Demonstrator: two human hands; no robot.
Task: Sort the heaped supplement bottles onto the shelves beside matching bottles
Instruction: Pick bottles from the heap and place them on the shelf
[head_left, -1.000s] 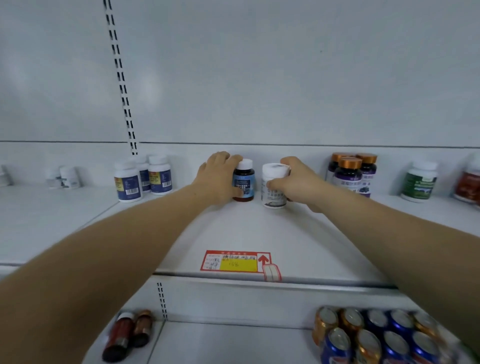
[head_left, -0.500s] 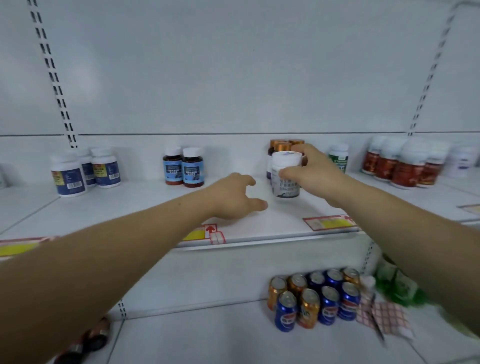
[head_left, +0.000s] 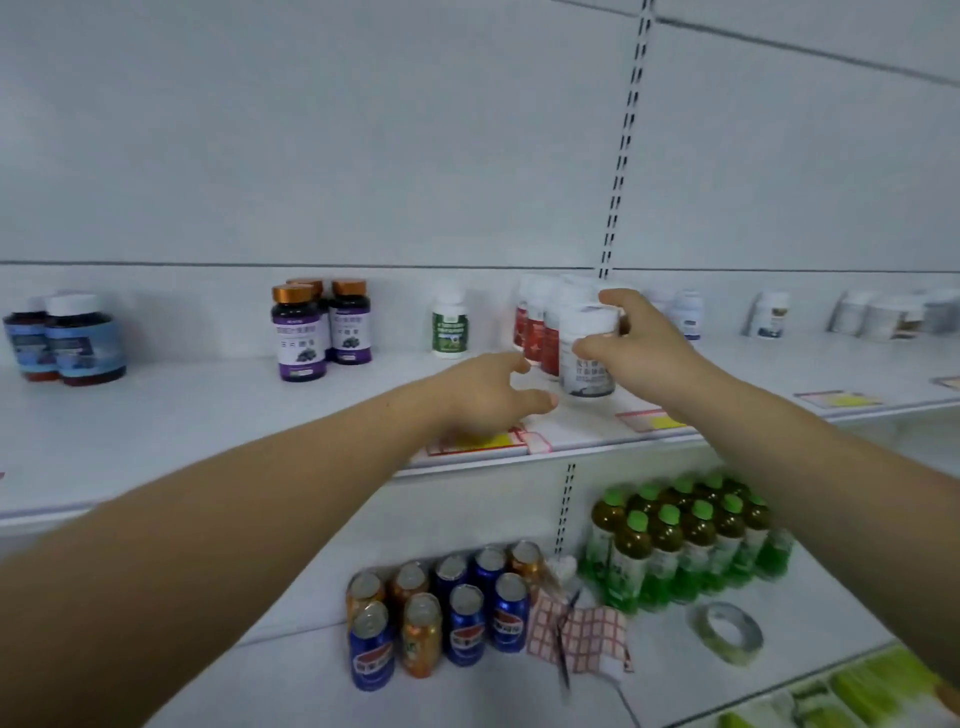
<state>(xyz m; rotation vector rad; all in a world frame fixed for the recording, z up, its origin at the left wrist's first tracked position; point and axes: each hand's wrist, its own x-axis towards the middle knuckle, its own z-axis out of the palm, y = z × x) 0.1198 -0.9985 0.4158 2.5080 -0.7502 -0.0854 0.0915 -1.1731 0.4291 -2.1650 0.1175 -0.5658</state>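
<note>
Currently the right hand (head_left: 641, 353) grips the white bottle (head_left: 587, 353) by its cap; rigid, probably light, smooth-sided. Left hand (head_left: 491, 397), at 9 o'clock, stays loosely open.

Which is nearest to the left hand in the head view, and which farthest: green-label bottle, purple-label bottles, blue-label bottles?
From the left hand:
1. Green-label bottle, just above it on the shelf.
2. Purple-label bottles, further left.
3. Blue-label bottles, far left end.
</note>
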